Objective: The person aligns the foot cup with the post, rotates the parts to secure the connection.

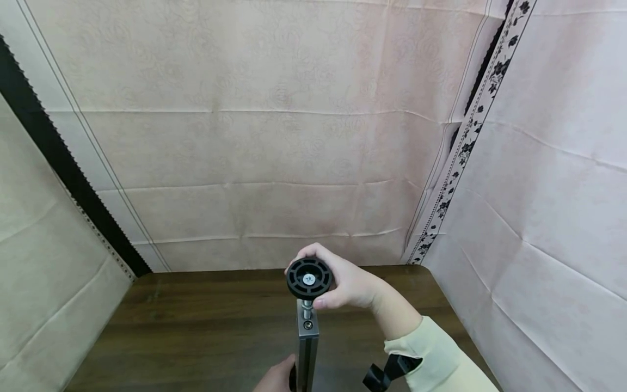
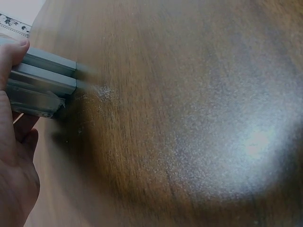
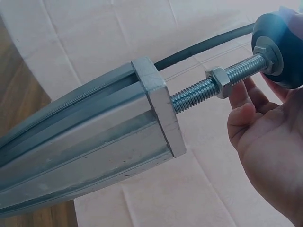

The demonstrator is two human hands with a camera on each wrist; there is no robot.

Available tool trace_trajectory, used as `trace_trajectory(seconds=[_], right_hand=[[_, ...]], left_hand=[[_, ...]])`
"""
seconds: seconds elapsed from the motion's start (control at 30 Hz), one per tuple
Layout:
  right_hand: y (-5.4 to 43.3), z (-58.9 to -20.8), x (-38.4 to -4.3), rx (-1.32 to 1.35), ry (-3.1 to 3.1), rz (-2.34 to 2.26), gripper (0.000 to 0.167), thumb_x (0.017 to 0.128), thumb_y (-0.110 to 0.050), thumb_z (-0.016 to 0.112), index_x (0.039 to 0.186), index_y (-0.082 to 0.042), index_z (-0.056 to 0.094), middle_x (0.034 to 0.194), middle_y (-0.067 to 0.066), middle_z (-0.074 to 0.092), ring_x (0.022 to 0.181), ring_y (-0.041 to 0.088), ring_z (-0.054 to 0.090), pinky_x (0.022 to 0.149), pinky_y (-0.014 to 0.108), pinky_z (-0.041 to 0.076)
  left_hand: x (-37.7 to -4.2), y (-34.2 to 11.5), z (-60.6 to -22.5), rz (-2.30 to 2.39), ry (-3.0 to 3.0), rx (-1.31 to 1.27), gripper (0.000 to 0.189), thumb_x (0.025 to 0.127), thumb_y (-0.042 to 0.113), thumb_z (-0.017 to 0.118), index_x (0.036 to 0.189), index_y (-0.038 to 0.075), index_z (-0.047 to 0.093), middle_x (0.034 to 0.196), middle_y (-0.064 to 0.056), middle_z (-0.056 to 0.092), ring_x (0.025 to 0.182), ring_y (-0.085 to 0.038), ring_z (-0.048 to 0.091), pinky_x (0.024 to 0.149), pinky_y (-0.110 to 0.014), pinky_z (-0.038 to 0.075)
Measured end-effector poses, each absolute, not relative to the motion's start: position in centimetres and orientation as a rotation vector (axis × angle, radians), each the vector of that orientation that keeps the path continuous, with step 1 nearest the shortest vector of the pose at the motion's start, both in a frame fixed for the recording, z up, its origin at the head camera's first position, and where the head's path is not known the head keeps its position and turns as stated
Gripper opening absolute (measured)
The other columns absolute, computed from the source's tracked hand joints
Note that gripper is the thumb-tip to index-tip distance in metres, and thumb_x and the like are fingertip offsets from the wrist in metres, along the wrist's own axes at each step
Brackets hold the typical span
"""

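An aluminium profile [image 1: 307, 359] stands over the table with a metal end plate [image 3: 161, 106] on its upper end. From that plate sticks out a threaded stud [image 3: 191, 96] carrying a hex nut [image 3: 219, 82] and, at its tip, a black round levelling foot [image 1: 300, 291]. My right hand [image 1: 350, 280] grips the foot by its rim, thumb on the near side and fingers round the far side. Lower down, my left hand [image 1: 279, 375] holds the profile; the left wrist view shows its grooved lower end close over the wood, with the thumb [image 2: 20, 51] along one side.
A brown wooden table [image 1: 210, 326] with rounded corners lies beneath. Pale creased cloths [image 1: 294, 147] hang behind it and at both sides, with black and floral borders. A black strap [image 1: 399, 367] is round my right sleeve.
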State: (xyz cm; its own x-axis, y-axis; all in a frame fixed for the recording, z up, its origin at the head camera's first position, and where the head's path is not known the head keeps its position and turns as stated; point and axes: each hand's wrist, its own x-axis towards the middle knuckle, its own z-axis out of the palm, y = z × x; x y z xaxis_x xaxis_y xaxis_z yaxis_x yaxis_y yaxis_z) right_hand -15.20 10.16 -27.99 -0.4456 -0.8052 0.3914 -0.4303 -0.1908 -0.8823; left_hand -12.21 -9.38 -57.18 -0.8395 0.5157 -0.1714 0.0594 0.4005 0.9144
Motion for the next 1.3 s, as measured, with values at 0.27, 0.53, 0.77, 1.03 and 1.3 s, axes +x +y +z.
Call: trace_trajectory(seconds=[0.27, 0.53, 0.77, 1.03, 1.3], right_hand=[[10.1, -28.0, -14.8, -1.420, 1.798, -1.690, 0.066, 0.078, -0.028, 0.075, 0.122, 0.002, 0.034, 0.119, 0.014, 0.052, 0.101, 0.017, 0.054, 0.089, 0.030, 0.044], [9.9, -27.6, -13.5, -1.253, 1.948, -1.721, 0.062, 0.075, -0.015, 0.075, 0.120, -0.001, 0.034, 0.111, 0.010, 0.052, 0.090, 0.017, 0.056, 0.075, 0.029, 0.049], [9.7, -27.6, -12.7, -1.173, 2.049, -1.750, 0.061, 0.074, -0.013, 0.076, 0.117, -0.004, 0.035, 0.105, 0.011, 0.053, 0.086, 0.017, 0.057, 0.072, 0.029, 0.050], [9.2, -28.0, -11.8, -1.072, 2.146, -1.823, 0.060, 0.074, -0.008, 0.076, 0.116, -0.006, 0.034, 0.102, 0.009, 0.057, 0.084, 0.016, 0.059, 0.076, 0.028, 0.048], [8.9, -28.3, -10.9, -0.994, 2.339, -1.834, 0.062, 0.072, -0.010, 0.078, 0.117, -0.009, 0.035, 0.107, 0.005, 0.056, 0.092, 0.018, 0.058, 0.087, 0.030, 0.042]], left_hand=[[-12.2, -9.3, -57.2, 1.429, 2.205, 0.432, 0.044, 0.066, 0.040, 0.082, 0.094, 0.021, 0.055, 0.084, 0.003, 0.060, 0.076, -0.018, 0.057, 0.060, -0.038, 0.045], [-12.2, -9.2, -56.7, 1.426, 2.179, 0.366, 0.046, 0.065, 0.037, 0.083, 0.095, 0.019, 0.054, 0.086, 0.001, 0.059, 0.077, -0.020, 0.057, 0.062, -0.041, 0.046], [-12.4, -9.4, -57.0, 1.405, 2.253, 0.479, 0.041, 0.068, 0.035, 0.082, 0.093, 0.021, 0.053, 0.084, 0.005, 0.059, 0.076, -0.015, 0.057, 0.062, -0.036, 0.045], [-12.5, -9.7, -57.4, 1.405, 2.289, 0.571, 0.042, 0.068, 0.034, 0.083, 0.095, 0.024, 0.053, 0.085, 0.009, 0.059, 0.076, -0.009, 0.057, 0.062, -0.032, 0.046], [-12.6, -9.7, -57.8, 1.450, 2.260, 0.620, 0.043, 0.068, 0.032, 0.083, 0.098, 0.025, 0.053, 0.085, 0.010, 0.060, 0.076, -0.009, 0.058, 0.061, -0.029, 0.046]])
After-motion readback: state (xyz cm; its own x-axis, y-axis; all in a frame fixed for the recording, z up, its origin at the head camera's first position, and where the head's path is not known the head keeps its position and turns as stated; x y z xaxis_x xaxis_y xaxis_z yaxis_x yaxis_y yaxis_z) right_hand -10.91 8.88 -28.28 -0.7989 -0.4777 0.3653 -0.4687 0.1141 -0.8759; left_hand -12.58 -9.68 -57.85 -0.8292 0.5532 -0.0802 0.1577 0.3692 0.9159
